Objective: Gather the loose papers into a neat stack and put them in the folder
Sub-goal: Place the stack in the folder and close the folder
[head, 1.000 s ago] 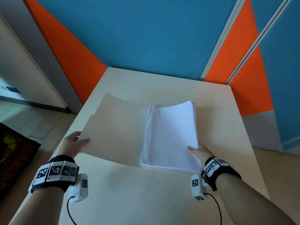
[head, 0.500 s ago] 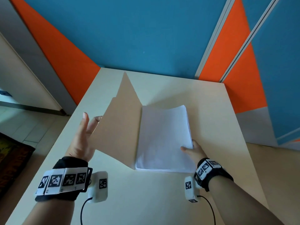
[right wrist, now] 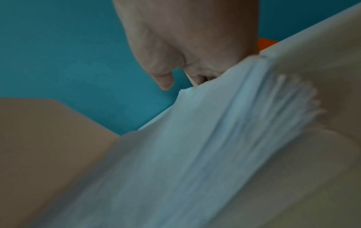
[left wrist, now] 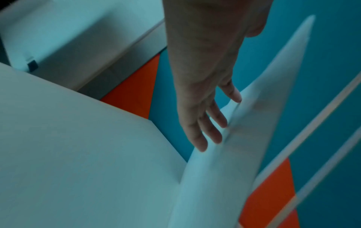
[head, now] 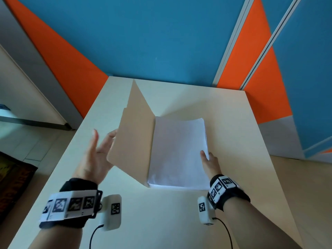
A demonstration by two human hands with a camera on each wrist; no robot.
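A thick white paper stack point(head: 177, 151) lies on the right half of a tan folder on the table. The folder's left cover point(head: 134, 137) stands steeply raised, hinged along the stack's left side. My left hand point(head: 100, 146) is open, its straight fingers point(left wrist: 213, 123) touching the cover's point(left wrist: 254, 138) outer face near its free edge. At the stack's near right edge my right hand point(head: 209, 160) holds on, thumb on top and fingers curled under. In the right wrist view, my right hand point(right wrist: 185, 46) curls at the fanned sheet edges of the stack point(right wrist: 195, 154).
The pale table point(head: 161, 221) stands against a blue and orange wall point(head: 161, 42). Bare tabletop lies in front of the folder and to its right. Floor tiles and a dark mat point(head: 12, 177) lie past the table's left edge.
The left cover has swung up from lying flat to a steep angle. My left hand let go of its edge and now pushes it with straight fingers. The bowed stack has settled flat.
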